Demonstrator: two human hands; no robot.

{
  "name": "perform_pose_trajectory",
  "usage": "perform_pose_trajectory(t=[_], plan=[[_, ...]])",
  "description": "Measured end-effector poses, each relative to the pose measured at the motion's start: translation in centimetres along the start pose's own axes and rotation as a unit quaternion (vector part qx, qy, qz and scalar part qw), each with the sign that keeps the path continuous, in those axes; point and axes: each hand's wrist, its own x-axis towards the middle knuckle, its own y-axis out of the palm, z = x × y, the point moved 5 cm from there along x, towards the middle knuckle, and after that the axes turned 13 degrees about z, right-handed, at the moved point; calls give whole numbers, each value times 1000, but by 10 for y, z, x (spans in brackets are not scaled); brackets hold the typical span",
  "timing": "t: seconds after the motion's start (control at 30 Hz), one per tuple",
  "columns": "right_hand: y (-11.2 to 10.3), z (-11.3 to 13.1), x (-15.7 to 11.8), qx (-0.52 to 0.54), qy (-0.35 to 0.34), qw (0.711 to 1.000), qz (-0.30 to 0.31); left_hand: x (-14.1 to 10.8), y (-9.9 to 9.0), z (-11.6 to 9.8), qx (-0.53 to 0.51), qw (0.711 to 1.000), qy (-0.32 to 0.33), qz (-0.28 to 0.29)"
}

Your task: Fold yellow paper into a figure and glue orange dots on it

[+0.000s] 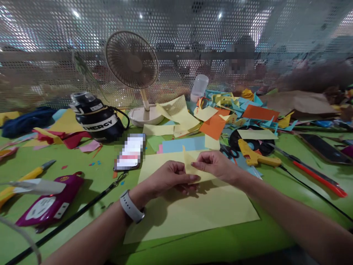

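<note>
Between my two hands is a small piece of yellow paper (pixel 189 160), held upright and looking folded or bent along one edge. My left hand (pixel 172 177), with a pale watch strap on the wrist, pinches its lower left part between thumb and fingers. On the right side, my right hand (pixel 211 163) grips the piece with thumb against curled fingers. Both hands are just above a large yellow sheet (pixel 204 209) lying flat on the green table. Blue paper (pixel 183 144) pokes out behind that sheet.
A lit phone (pixel 131 151), a black bottle (pixel 96 117) and a fan (pixel 132 60) stand or lie to the left and back. Paper scraps (pixel 213 123) pile up behind. On the right are a yellow glue gun (pixel 255 156), scissors (pixel 229 151) and a red-handled tool (pixel 317 176).
</note>
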Motion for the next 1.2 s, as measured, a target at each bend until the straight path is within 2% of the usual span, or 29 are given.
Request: perform_pose_trajectory(t=[0.2, 0.5, 0.63, 0.7, 0.77, 0.93, 1.07, 1.2], plan=[[-2, 0, 1, -18, -16, 1000, -14, -1, -5, 0, 3, 1000, -8, -7], [2, -2, 1, 22, -16, 1000, 0, -1, -6, 1, 10, 1000, 11, 2], [-3, -1, -1, 22, 0, 999, -29, -2, -11, -2, 9, 999, 22, -43], [-6, -2, -3, 47, 27, 997, -50, -2, -16, -5, 12, 996, 49, -75], [-5, -6, -3, 87, 59, 994, -39, -3, -19, -7, 17, 992, 80, -99], [-1, -10, -3, 145, 68, 987, 2, -3, -21, -7, 34, 988, 107, -104], [-1, -10, -2, 166, 69, 984, -3, -2, -21, -8, 45, 986, 107, -118], [-5, -11, 0, 169, 63, 983, -32, -3, -21, -10, 50, 984, 103, -135]])
